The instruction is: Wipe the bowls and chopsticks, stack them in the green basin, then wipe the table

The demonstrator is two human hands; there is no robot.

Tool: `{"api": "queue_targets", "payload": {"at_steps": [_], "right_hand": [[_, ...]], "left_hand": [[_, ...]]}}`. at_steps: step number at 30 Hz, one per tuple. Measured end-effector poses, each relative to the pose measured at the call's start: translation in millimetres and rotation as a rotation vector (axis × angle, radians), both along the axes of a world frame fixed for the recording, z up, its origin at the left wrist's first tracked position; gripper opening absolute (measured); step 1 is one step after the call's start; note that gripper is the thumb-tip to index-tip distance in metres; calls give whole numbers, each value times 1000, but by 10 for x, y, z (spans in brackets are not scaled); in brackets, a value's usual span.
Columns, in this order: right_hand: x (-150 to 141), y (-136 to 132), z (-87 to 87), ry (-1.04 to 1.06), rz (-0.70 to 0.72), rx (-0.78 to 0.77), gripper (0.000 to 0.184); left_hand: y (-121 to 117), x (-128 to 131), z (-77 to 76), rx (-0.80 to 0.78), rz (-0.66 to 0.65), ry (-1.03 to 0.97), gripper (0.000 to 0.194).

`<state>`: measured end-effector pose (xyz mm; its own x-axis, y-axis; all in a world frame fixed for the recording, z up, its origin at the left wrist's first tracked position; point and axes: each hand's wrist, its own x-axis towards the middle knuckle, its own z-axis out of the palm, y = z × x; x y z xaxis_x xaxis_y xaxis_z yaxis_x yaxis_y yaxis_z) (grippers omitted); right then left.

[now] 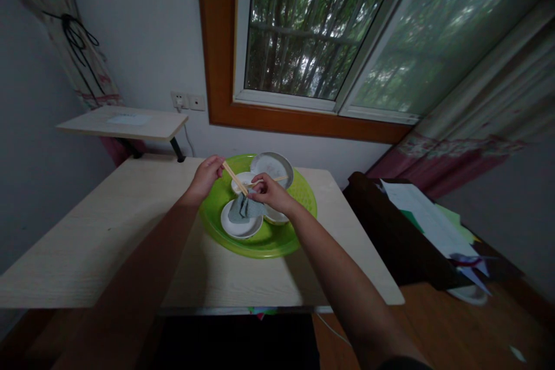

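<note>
My left hand [208, 176] is closed on the upper left end of a pair of light wooden chopsticks [235, 178]. At their lower end my right hand [269, 192] pinches a grey-green cloth [243, 208], which hangs down over a white plate [234, 230]. The chopsticks slant down from left to right, and their tips meet the right fingers and the cloth. All of this is above a round lime-green basin [269, 247]. Behind the hands lies a white bowl [241, 180], with a larger grey-white bowl [271, 163] tilted at the back. Another bowl [276, 217] is partly hidden under my right wrist.
The basin stands on a pale wooden table [130, 237]. A small raised shelf [125, 122] stands at the back left. One more chopstick [281, 178] lies across the large bowl. To the right, a dark cabinet [390, 231] bears papers [422, 214]. A window is behind the table.
</note>
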<state>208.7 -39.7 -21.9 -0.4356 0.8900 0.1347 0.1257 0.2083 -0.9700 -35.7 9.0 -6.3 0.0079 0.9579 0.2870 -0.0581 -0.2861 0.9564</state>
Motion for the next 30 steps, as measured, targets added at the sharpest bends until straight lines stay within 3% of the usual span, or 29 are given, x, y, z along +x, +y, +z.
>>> {"api": "queue_targets", "payload": {"at_steps": [15, 23, 30], "right_hand": [[-82, -46, 73, 41, -64, 20, 56], [-163, -57, 107, 126, -69, -35, 57], [-158, -26, 118, 167, -121, -98, 59]], "left_hand": [[-142, 103, 145, -51, -246, 305, 43], [-87, 120, 96, 7, -399, 487, 49], [-31, 138, 16, -26, -374, 445, 50]]}}
